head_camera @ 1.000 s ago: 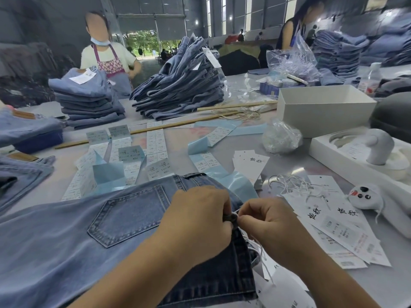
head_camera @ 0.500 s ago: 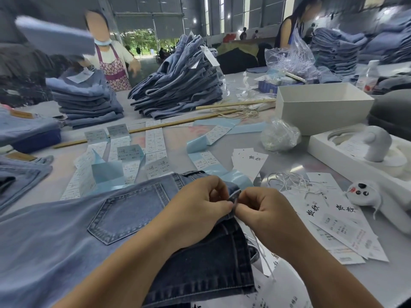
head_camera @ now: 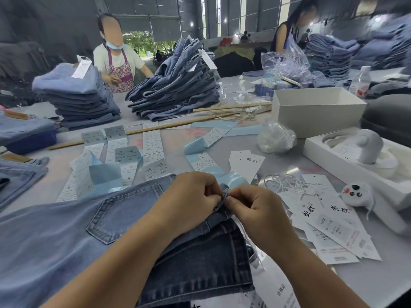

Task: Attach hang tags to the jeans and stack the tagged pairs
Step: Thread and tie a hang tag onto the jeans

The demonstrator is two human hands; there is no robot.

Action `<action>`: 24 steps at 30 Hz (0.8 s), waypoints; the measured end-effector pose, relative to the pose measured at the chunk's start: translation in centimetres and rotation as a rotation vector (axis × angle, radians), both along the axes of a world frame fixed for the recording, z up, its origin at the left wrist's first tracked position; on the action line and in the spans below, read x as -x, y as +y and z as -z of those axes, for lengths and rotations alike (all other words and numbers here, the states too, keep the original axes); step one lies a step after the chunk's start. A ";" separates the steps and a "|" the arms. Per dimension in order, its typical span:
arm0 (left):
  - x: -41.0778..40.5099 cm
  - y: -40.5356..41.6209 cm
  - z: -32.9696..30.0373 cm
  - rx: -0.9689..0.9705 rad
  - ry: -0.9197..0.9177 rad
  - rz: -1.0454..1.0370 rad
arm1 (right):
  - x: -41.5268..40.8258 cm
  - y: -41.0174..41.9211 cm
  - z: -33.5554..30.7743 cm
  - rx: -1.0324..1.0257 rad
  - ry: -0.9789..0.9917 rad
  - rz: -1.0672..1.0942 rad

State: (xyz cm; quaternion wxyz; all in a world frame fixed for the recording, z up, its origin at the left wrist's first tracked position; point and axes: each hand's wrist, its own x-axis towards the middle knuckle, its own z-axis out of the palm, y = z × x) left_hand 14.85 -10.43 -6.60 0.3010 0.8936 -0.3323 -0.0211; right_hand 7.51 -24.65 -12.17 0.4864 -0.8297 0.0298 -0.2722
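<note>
Between our fingers a belt loop [head_camera: 225,192] of the jeans [head_camera: 66,236] stands pinched up, left hand [head_camera: 191,201] and right hand [head_camera: 255,210] both nipping it. Soft, floppy denim: we judge it best held by that stitched loop. Just right of our fingers, hang tags [head_camera: 333,223] lie on the counter [head_camera: 389,274], light and slippery.

- We note an open white cardboard box [head_camera: 315,112] at right on the grey table [head_camera: 367,278].
- Near it, a crumpled clear plastic bag [head_camera: 275,138].
- A white moulded tray [head_camera: 329,152] holds a white rounded device [head_camera: 368,147].
- Two long thin wooden sticks [head_camera: 155,128] lie across the table.
- A clear plastic bottle [head_camera: 361,81] stands far right.
- A person in a floral apron [head_camera: 117,70] stands opposite.
</note>
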 end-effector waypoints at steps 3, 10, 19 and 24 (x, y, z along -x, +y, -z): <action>0.2 -0.1 0.2 -0.003 -0.179 -0.042 | -0.8 0.4 -0.3 -0.003 -0.018 0.030; -0.6 0.2 0.4 0.123 -0.188 -0.225 | -1.4 0.3 -1.2 0.056 0.031 0.017; -2.8 1.2 0.5 0.118 -0.113 -0.424 | 0.6 -2.6 -1.7 0.075 0.217 -0.149; -3.0 1.3 0.8 0.091 -0.071 -0.425 | 1.6 -4.4 -2.5 0.066 0.375 -0.202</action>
